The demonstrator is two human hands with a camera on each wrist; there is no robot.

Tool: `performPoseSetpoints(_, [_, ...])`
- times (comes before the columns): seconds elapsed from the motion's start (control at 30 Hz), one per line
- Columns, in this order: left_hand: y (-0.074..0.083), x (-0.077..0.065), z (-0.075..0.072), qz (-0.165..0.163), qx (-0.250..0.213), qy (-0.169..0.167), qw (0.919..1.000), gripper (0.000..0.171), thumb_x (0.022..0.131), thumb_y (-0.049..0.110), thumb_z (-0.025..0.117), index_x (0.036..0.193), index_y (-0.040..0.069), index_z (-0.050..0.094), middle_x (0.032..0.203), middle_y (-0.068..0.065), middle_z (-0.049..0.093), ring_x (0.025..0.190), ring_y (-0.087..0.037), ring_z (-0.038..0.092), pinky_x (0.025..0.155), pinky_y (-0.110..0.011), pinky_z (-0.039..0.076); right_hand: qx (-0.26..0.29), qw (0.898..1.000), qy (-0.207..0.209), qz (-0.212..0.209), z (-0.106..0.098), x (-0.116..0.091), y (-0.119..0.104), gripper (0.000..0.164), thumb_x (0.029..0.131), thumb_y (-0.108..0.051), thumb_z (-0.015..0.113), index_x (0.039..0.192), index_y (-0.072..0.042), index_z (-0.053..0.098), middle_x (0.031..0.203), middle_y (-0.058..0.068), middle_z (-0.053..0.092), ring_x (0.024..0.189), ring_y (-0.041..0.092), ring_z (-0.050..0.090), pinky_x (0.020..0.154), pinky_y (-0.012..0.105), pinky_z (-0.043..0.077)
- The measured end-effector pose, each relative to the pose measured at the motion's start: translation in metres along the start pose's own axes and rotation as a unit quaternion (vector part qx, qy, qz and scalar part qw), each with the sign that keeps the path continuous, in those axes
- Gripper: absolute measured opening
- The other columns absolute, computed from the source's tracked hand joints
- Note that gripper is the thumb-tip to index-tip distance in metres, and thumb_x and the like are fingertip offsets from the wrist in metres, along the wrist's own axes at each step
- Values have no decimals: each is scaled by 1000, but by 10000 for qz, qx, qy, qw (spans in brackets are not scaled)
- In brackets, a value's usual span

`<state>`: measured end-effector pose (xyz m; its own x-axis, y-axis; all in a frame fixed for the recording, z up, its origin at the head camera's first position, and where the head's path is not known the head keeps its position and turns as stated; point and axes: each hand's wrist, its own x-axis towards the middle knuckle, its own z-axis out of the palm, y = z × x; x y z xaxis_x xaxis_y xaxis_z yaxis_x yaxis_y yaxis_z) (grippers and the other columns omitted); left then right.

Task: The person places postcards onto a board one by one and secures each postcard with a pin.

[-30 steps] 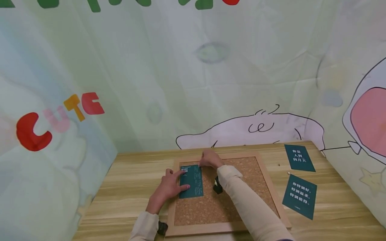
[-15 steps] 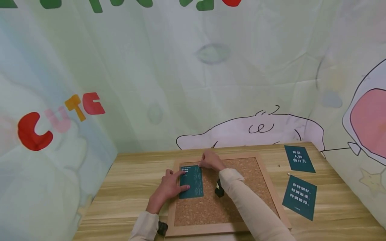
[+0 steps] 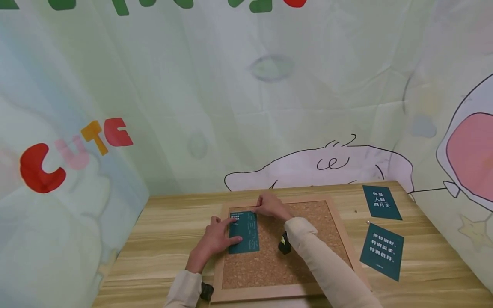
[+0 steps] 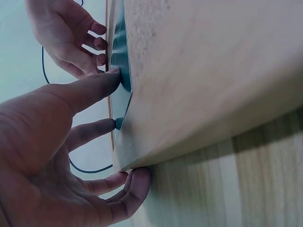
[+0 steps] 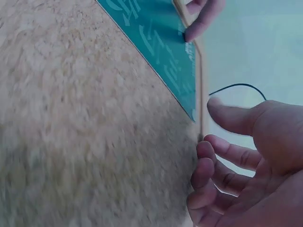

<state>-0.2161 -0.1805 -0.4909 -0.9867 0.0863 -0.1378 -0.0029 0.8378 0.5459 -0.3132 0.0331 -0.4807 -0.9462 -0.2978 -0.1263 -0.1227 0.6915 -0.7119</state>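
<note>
A dark green card (image 3: 245, 235) with pale lettering lies on the framed corkboard (image 3: 285, 265), toward its upper left. My left hand (image 3: 215, 236) rests on the card's left side, thumb and forefinger stretched over it. In the left wrist view, other fingers of this left hand (image 4: 61, 156) bend beside the board's frame. At the card's upper right corner is my right hand (image 3: 271, 205), fingertips bent down to it. The right wrist view shows the right hand (image 5: 251, 165) with thumb and forefinger apart and other fingers curled; whether it holds something small is unclear.
Two more green cards with white writing, an upper one (image 3: 382, 202) and a lower one (image 3: 383, 252), lie on the wooden table (image 3: 165, 231) to the right. A tiny pale object (image 3: 368, 222) sits between them. A printed cloth (image 3: 192, 107) hangs behind.
My right wrist and forearm have shifted slightly to the right and down, while the right fingertips stay at the card's corner. The left hand and the card have kept their places.
</note>
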Motion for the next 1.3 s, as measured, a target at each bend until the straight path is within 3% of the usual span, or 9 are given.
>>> performPoseSetpoints(0.23, [-1, 2, 0, -32, 2, -5, 10000, 70, 87, 40, 85, 147, 16, 58, 134, -23, 40, 114, -41, 47, 91, -60, 50, 151, 9999, -32, 39, -21, -12, 6, 43, 92, -40, 81, 114, -7, 63, 98, 7, 62, 88, 24, 58, 70, 36, 47])
performPoseSetpoints(0.53, [1, 1, 1, -13, -38, 59, 10000, 68, 87, 37, 85, 145, 14, 60, 132, -24, 40, 113, -41, 47, 89, -58, 49, 139, 9991, 18, -401, -60, -32, 20, 53, 94, -39, 79, 128, -3, 60, 118, 16, 65, 104, 31, 63, 85, 47, 54])
performPoseSetpoints(0.7, [2, 0, 0, -23, -55, 81, 9999, 68, 87, 36, 86, 145, 14, 60, 131, -24, 40, 113, -41, 47, 89, -58, 50, 172, 9982, 140, -565, -83, -47, 33, 57, 93, -39, 79, 131, -2, 59, 120, 18, 64, 107, 34, 63, 86, 50, 54])
performPoseSetpoints(0.97, [1, 0, 0, -16, 4, 68, 10000, 68, 88, 38, 85, 145, 14, 59, 132, -24, 40, 112, -40, 47, 90, -59, 49, 290, 9968, 325, -666, -117, -75, 61, 63, 92, -42, 80, 134, -1, 56, 124, 21, 62, 110, 36, 63, 85, 48, 55])
performPoseSetpoints(1.3, [0, 0, 1, 167, 38, 105, 9998, 67, 88, 37, 84, 145, 12, 60, 131, -25, 41, 110, -38, 48, 91, -59, 48, 237, 9964, 742, -337, -156, -123, 108, 67, 93, -43, 79, 139, 0, 53, 128, 26, 60, 111, 40, 64, 86, 51, 56])
